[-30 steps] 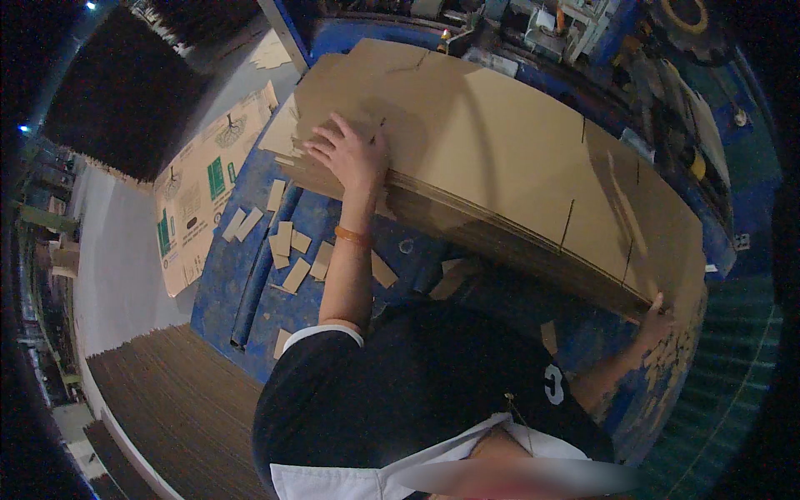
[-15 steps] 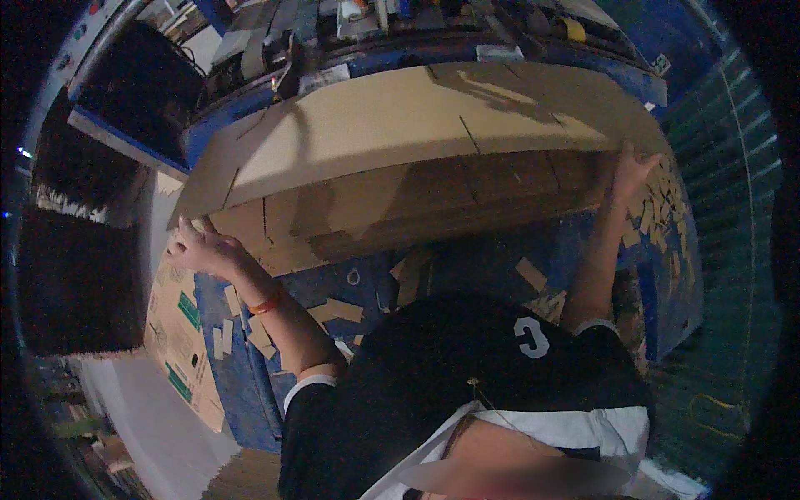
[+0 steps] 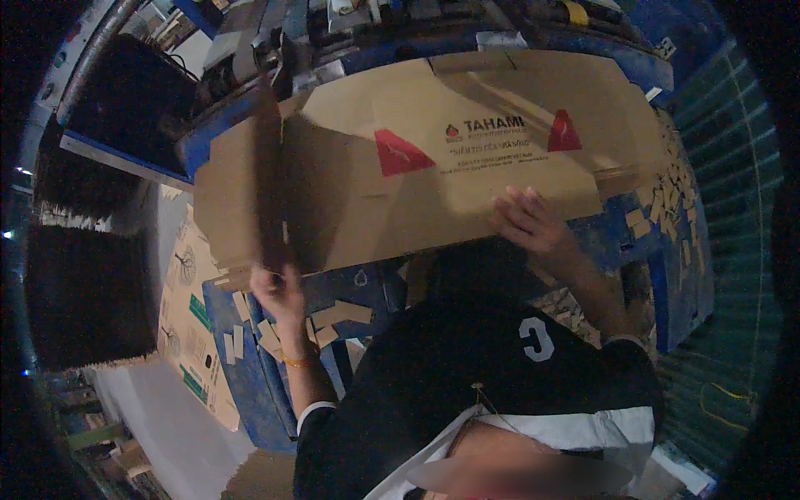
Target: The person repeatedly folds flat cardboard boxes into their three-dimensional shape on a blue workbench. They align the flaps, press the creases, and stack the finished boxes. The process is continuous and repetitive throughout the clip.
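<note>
A large brown cardboard sheet point(image 3: 467, 200) with red shapes and dark print lies flat on a stack of cardboard. At its near left corner, my left hand point(image 3: 281, 296) is closed and blurred by motion. From that hand a brown cardboard piece point(image 3: 268, 179) rises nearly edge-on, smeared, across the left part of the printed sheet; its full shape cannot be made out. My right hand point(image 3: 529, 221) rests on the printed sheet near its front edge, fingers extended and holding nothing.
A blue worktable point(image 3: 250, 375) carries small cardboard offcuts point(image 3: 342, 315), with more scraps point(image 3: 667, 200) at the right. Machine parts point(image 3: 375, 33) stand beyond the stack. Printed cardboard with green marks point(image 3: 196, 312) leans at the left; a green corrugated wall point(image 3: 737, 233) is on the right.
The plain sheet both hands held by its ends no longer covers the stack, and the printed face shows. My right hand has moved left and inward; my left hand came right and nearer.
</note>
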A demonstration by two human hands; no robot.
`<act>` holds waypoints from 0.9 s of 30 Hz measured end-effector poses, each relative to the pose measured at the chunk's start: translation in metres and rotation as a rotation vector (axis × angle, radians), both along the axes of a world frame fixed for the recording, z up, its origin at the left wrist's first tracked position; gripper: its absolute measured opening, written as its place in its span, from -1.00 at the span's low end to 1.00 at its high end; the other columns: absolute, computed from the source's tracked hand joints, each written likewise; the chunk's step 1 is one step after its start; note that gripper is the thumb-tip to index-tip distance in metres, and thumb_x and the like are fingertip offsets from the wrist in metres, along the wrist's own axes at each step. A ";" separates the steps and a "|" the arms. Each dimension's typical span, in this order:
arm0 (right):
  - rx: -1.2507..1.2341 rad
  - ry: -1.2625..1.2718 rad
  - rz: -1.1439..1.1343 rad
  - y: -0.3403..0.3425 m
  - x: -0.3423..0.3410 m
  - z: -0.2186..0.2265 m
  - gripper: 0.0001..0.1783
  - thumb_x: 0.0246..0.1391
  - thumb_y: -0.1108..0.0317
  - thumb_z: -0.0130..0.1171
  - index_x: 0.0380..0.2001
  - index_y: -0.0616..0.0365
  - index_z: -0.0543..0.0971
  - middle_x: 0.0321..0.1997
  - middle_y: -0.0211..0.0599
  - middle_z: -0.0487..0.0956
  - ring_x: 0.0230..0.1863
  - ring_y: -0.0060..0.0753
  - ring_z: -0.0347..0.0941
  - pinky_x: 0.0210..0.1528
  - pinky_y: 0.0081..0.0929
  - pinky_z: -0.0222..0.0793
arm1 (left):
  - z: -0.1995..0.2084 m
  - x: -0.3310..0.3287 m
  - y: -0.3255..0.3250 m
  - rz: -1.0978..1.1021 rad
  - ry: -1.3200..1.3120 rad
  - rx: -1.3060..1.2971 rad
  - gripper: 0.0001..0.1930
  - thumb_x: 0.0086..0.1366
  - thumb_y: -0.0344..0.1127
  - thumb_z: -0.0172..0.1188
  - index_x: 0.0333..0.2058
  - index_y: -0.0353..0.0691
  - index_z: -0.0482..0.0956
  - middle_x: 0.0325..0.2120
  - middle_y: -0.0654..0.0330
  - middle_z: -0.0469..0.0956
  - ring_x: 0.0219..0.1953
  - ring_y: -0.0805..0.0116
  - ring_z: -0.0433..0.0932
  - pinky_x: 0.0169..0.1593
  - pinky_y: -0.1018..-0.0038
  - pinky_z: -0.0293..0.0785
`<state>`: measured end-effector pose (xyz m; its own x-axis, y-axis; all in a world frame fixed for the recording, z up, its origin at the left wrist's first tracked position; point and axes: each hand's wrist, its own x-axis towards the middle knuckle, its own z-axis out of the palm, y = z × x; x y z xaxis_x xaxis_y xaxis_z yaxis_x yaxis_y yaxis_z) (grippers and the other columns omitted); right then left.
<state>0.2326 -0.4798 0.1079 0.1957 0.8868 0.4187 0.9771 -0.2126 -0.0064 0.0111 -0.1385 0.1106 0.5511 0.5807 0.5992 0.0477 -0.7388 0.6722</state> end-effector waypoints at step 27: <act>0.004 0.149 0.121 0.072 0.144 0.004 -0.68 0.10 0.27 0.13 -0.06 0.06 0.54 0.15 -0.26 0.44 0.11 -0.17 0.41 0.09 -0.30 0.36 | 0.007 0.146 0.052 -0.479 0.426 0.565 -0.41 0.09 -0.50 0.09 0.16 -0.11 0.33 0.17 0.06 0.28 0.21 0.00 0.25 0.26 0.22 0.16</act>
